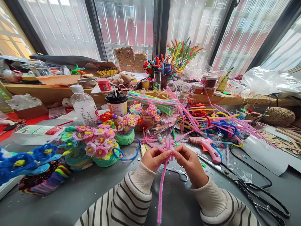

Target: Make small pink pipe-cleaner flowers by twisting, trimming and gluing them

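Observation:
In the head view, a bundle of pink pipe cleaners (pixel 160 191) is pinched between my two hands, with one long strand hanging down toward me and short ends standing up. My left hand (pixel 155 158) grips it between thumb and forefinger. My right hand (pixel 190 163) holds it from the other side, its fingertips close to the left thumb. Just behind and below lie small scissors (pixel 183 174), partly hidden by my hands. A pink glue gun (pixel 208 147) rests beyond my right hand, and large black-handled scissors (pixel 249 185) lie to its right.
Pipe-cleaner flowers in pots (pixel 100 149) crowd the left, with a plastic bottle (pixel 83 106) and a lidded cup (pixel 117 103) behind. Loose pink pipe cleaners (pixel 188 113) spread across the back right. A cable (pixel 261 187) curves over the grey table (pixel 94 194). Wooden sticks (pixel 282 142) lie far right.

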`<state>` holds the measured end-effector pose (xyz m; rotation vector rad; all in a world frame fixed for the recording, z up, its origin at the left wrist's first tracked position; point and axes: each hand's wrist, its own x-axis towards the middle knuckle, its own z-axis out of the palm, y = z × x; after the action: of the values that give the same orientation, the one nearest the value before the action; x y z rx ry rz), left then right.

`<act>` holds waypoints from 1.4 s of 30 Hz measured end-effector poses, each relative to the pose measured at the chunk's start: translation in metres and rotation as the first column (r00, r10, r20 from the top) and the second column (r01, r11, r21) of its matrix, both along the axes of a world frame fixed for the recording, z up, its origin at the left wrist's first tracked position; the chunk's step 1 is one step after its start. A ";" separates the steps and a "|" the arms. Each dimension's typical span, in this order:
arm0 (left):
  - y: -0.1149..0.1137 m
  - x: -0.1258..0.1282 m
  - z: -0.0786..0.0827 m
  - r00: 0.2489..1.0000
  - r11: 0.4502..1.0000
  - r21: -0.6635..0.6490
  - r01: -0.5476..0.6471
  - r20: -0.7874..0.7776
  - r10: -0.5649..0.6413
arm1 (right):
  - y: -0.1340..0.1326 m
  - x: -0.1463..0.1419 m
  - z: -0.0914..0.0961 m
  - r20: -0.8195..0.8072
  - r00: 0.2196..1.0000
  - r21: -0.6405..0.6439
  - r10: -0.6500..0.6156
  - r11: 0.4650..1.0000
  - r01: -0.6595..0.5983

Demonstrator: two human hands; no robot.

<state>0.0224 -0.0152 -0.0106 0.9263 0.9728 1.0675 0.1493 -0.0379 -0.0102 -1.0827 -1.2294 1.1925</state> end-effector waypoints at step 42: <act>0.004 -0.001 -0.007 0.995 0.996 0.037 -0.083 0.062 0.081 | 0.002 -0.010 -0.006 -0.263 0.950 -0.199 -0.167 0.973 0.116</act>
<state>0.0211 -0.0114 -0.0176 0.8874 0.9493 1.1812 0.1391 -0.0360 -0.0166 -1.0743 -0.8253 1.3132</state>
